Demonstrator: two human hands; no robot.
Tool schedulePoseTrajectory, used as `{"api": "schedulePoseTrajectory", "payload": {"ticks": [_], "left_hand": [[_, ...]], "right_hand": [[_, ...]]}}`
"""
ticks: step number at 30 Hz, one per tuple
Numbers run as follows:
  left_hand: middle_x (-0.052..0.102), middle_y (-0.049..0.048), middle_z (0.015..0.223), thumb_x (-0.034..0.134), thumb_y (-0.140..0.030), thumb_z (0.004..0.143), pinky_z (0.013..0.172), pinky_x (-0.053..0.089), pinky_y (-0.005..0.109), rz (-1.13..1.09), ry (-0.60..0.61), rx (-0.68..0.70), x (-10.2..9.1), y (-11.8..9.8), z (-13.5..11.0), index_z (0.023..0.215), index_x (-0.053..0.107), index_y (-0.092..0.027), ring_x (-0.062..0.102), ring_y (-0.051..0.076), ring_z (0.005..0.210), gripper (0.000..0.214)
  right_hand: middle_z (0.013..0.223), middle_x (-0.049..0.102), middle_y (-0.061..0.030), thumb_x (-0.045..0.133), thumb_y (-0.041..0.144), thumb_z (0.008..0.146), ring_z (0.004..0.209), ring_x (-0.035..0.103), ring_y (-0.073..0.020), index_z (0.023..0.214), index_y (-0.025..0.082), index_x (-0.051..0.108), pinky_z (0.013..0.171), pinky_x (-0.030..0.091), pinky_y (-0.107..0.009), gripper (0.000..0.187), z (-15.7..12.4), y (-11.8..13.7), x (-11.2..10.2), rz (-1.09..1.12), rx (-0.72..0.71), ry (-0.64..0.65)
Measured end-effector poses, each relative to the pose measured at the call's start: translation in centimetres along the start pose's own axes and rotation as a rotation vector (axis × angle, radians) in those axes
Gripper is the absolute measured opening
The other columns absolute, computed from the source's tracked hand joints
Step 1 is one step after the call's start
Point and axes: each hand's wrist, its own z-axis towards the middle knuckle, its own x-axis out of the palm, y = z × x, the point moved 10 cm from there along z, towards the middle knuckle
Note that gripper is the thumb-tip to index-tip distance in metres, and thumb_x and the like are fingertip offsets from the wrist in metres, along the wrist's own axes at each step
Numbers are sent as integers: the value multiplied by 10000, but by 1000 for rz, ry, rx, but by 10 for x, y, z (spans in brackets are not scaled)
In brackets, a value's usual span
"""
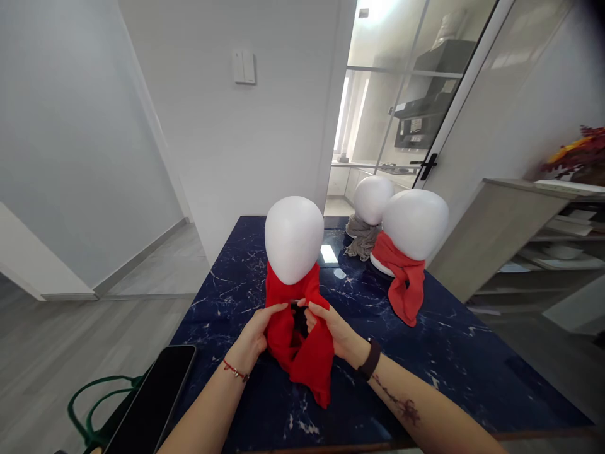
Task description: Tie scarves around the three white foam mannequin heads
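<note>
A smooth white mannequin head [293, 236] stands upright on the table, with a bright red scarf [309, 362] wrapped around its base. Both my hands are at the front of this scarf, just below the head. My left hand [259, 325] pinches the scarf at its left side, thumb pointing inward. On the right, my right hand [331, 325] has its fingers curled around the cloth. A dark gap shows between the hands, inside a loop of the scarf. The scarf's loose end hangs forward onto the tabletop. Some fingertips are hidden by the fabric.
The dark blue marbled table [227, 302] carries two more white heads at the back right, one with a coral-red scarf [409, 287], one with a grey scarf [362, 236]. A black phone [154, 397] is at the lower left. Shelves [529, 252] stand to the right.
</note>
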Motion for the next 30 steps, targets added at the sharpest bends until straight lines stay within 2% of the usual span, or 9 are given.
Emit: {"api": "schedulePoseTrajectory", "payload": {"ticks": [4, 9, 13, 16, 19, 21, 24, 27, 30], "left_hand": [[714, 58, 687, 657, -134, 673, 665, 538, 298, 130, -2, -5, -3, -2, -2, 810, 665, -118, 657, 176, 591, 138], [717, 78, 760, 559, -335, 760, 737, 532, 310, 173, 89, -43, 5, -17, -17, 770, 652, -137, 674, 197, 717, 219], [702, 140, 900, 426, -335, 726, 832, 519, 399, 200, 234, 54, 18, -36, -26, 879, 637, -111, 646, 275, 962, 345], [691, 144, 889, 421, -224, 610, 846, 519, 450, 204, 264, 55, 22, -34, -28, 877, 622, -98, 640, 298, 978, 357], [688, 112, 869, 437, -101, 529, 855, 523, 436, 159, 283, 80, 30, -31, -30, 875, 607, -107, 653, 276, 941, 386], [684, 92, 860, 464, -53, 558, 847, 529, 402, 134, 310, 104, 36, -29, -32, 900, 604, -116, 660, 251, 908, 375], [680, 74, 835, 553, -87, 656, 802, 537, 352, 166, 301, 155, 39, -25, -30, 915, 616, -131, 665, 222, 848, 270], [682, 67, 817, 611, -126, 660, 771, 527, 336, 424, 233, 352, 39, -31, -29, 859, 643, -138, 648, 219, 822, 203], [667, 73, 919, 606, -99, 645, 853, 483, 346, 853, 57, 713, 45, -54, -41, 841, 661, -158, 601, 235, 926, 212]], "right_hand": [[593, 511, 35, 723, 366, 696, 545, 442, -67, 784, 154, 654, 548, 370, -187, 239, 0, 3, -4, -134, -69, -91], [826, 627, -28, 554, 467, 823, 841, 545, -174, 701, 194, 633, 841, 385, -284, 309, -9, 39, -4, -647, -420, -216], [711, 629, -34, 529, 459, 831, 694, 540, -193, 690, 202, 627, 742, 403, -320, 309, -6, 41, -10, -944, -413, -286], [681, 630, -35, 588, 410, 780, 669, 550, -200, 686, 186, 623, 676, 419, -313, 246, 2, 32, -10, -905, -374, -232], [738, 654, -27, 635, 361, 720, 713, 582, -206, 794, 176, 639, 667, 453, -313, 200, 13, 14, -9, -710, -269, -123], [780, 670, -30, 656, 322, 683, 734, 595, -202, 846, 171, 639, 681, 476, -322, 223, 17, 6, -10, -588, -229, -98], [847, 687, -42, 680, 248, 632, 824, 603, -208, 865, 179, 640, 752, 488, -327, 245, 17, 12, -13, -504, -308, -150], [888, 692, -49, 706, 227, 609, 878, 609, -215, 912, 202, 634, 762, 494, -322, 312, 17, 5, -8, -354, -261, -129], [854, 693, -34, 753, 217, 568, 820, 618, -196, 860, 203, 634, 729, 497, -308, 316, 17, -10, -4, -187, -128, -106]]}}
